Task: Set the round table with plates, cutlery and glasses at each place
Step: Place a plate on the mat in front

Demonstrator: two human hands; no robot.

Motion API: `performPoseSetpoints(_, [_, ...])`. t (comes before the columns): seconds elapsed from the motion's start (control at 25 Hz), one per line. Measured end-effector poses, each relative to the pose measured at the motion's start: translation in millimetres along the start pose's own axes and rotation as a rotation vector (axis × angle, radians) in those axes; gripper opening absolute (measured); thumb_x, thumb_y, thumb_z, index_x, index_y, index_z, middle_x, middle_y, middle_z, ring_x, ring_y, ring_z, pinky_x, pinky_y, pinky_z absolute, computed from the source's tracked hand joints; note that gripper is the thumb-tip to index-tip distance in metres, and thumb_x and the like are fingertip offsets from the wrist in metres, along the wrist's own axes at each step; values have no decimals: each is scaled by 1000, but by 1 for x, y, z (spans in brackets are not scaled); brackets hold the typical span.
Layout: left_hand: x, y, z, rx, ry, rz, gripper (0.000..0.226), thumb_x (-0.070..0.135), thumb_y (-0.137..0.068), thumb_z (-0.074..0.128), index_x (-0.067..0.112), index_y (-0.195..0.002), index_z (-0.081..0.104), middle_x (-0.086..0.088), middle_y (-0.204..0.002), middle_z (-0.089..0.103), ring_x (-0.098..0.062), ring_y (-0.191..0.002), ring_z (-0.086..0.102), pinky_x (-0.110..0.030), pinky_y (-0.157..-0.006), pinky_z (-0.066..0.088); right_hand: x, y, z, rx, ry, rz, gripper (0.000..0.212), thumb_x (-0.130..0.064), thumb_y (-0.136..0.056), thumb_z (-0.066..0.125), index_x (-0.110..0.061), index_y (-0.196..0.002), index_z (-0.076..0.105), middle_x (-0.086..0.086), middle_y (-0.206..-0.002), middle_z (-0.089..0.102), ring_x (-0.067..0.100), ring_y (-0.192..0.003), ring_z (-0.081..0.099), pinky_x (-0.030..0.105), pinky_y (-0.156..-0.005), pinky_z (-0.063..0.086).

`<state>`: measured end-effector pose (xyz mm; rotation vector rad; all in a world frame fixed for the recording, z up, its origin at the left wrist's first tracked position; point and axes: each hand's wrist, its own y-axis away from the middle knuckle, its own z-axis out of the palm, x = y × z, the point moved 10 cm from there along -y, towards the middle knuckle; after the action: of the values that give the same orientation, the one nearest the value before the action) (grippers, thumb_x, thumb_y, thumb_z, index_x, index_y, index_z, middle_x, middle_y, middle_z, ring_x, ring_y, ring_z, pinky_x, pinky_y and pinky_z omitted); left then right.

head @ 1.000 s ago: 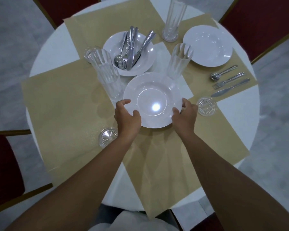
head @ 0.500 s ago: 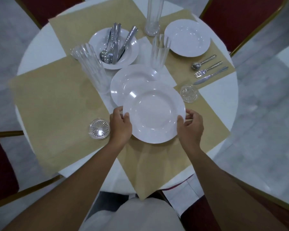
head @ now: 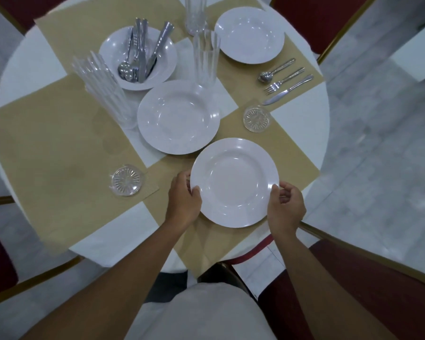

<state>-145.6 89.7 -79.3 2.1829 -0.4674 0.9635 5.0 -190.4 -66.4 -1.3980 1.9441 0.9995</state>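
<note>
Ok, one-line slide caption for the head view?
Both hands, left and right, hold a white plate over the near placemat.

A single head-worn view looks steeply down and forward over the round tabletop (head: pixel 47 67), close enough that both forearms run up from the bottom edge. The left hand (head: pixel 183 201) and right hand (head: pixel 286 208) sit just below centre. Beyond the hands the whole tabletop fits in frame, its wide-angle edges bending; floor (head: pixel 383 133) shows right of the right hand.
</note>
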Motion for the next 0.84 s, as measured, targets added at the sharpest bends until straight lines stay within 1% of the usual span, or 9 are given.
performPoseSetpoints(0.12, [0, 0, 8, -19, -8, -12, 33, 16, -93, 60, 26, -124, 53, 2, -116, 61, -11, -97, 63, -22, -79, 51, 2, -9, -2, -15, -9, -2, 16, -31, -95, 65, -24, -110, 66, -6, -98, 68, 5, -83, 64, 16, -69, 52])
performPoseSetpoints(0.2, [1, -1, 10, -22, -26, -18, 34, 16, -94, 61, 24, -126, 54, 3, -115, 62, -12, -98, 63, -24, -81, 53, 2, -14, -3, -26, 5, -8, 16, -30, -96, 65, -24, -110, 67, -7, -100, 68, 3, -83, 64, 9, -65, 46])
performPoseSetpoints(0.32, [4, -2, 13, -16, -31, -21, 33, 16, -95, 61, 23, -127, 54, 2, -114, 63, -14, -99, 64, -32, -88, 56, 3, -20, -3, -34, 3, 6, 15, -29, -95, 66, -24, -109, 68, -8, -100, 68, 0, -81, 64, 6, -62, 44])
performPoseSetpoints(0.44, [7, -1, 17, -17, -39, -15, 32, 16, -95, 61, 23, -126, 54, 2, -113, 63, -14, -98, 64, -32, -88, 56, 4, -24, -6, -6, -8, 19, 13, -29, -94, 66, -25, -106, 70, -7, -101, 69, -3, -79, 63, 3, -60, 45])
performPoseSetpoints(0.52, [7, -2, 18, -14, -44, -20, 31, 16, -95, 62, 23, -125, 54, 2, -113, 63, -13, -97, 64, -30, -86, 55, 4, -26, -7, 5, -22, 24, 11, -29, -94, 66, -27, -104, 70, -7, -102, 69, -3, -78, 63, 5, -62, 48])
performPoseSetpoints(0.6, [9, -2, 18, -18, -47, -22, 33, 17, -95, 62, 23, -126, 54, 2, -114, 63, -12, -96, 64, -26, -83, 54, 2, -25, -9, 14, -21, 29, 13, -29, -92, 67, -29, -105, 68, -8, -102, 67, 1, -82, 64, 17, -71, 56])
performPoseSetpoints(0.68, [13, -1, 16, -23, -62, -3, 37, 18, -94, 62, 22, -129, 53, 2, -114, 62, -12, -95, 63, -21, -78, 51, -7, -22, -9, 29, -4, -9, 24, -33, -88, 68, -31, -112, 65, -11, -102, 61, 6, -91, 62, 25, -76, 57])
performPoseSetpoints(0.76, [17, 1, 12, -14, -70, 14, 41, 20, -93, 61, 21, -133, 52, 2, -115, 60, -11, -95, 61, -17, -75, 48, -25, -15, -2, 9, 13, -114, 30, -35, -87, 70, -33, -116, 61, -13, -102, 56, 8, -97, 58, 23, -76, 52])
performPoseSetpoints(0.84, [21, 1, 6, 13, -73, 16, 41, 25, -93, 60, 20, -133, 51, 4, -114, 56, -10, -97, 60, -22, -79, 49, -50, -3, 15, -49, 4, -258, 26, -29, -89, 70, -32, -113, 62, -12, -99, 55, 11, -97, 56, 21, -77, 50])
